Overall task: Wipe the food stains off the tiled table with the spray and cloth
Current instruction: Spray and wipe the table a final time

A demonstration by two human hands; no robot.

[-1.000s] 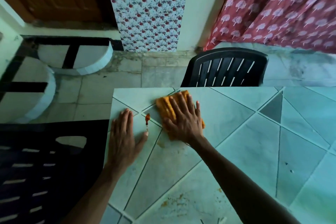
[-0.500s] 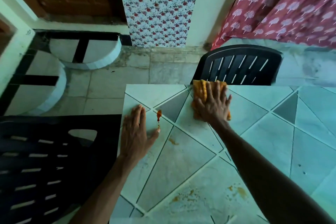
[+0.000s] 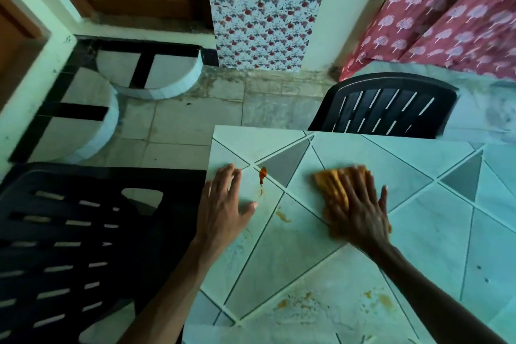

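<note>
My right hand (image 3: pixel 360 207) presses flat, fingers spread, on an orange cloth (image 3: pixel 329 186) lying on the pale tiled table (image 3: pixel 418 218). My left hand (image 3: pixel 223 204) rests flat on the table's left edge, holding nothing. Between the hands sits a red sauce drip (image 3: pixel 262 174), with a brownish smear (image 3: pixel 283 216) below it. More yellow-brown stains (image 3: pixel 296 301) mark the near tiles, and another patch (image 3: pixel 384 299) lies beside my right forearm. No spray bottle is in view.
A black plastic chair (image 3: pixel 388 106) stands at the table's far side. Another black chair (image 3: pixel 69 246) is close on the left. Beyond are floor tiles, curved tiled steps (image 3: pixel 150 75) and patterned curtains (image 3: pixel 446 14).
My right hand has pulled the cloth back from the far edge toward me and slightly right. The left hand has stayed in place.
</note>
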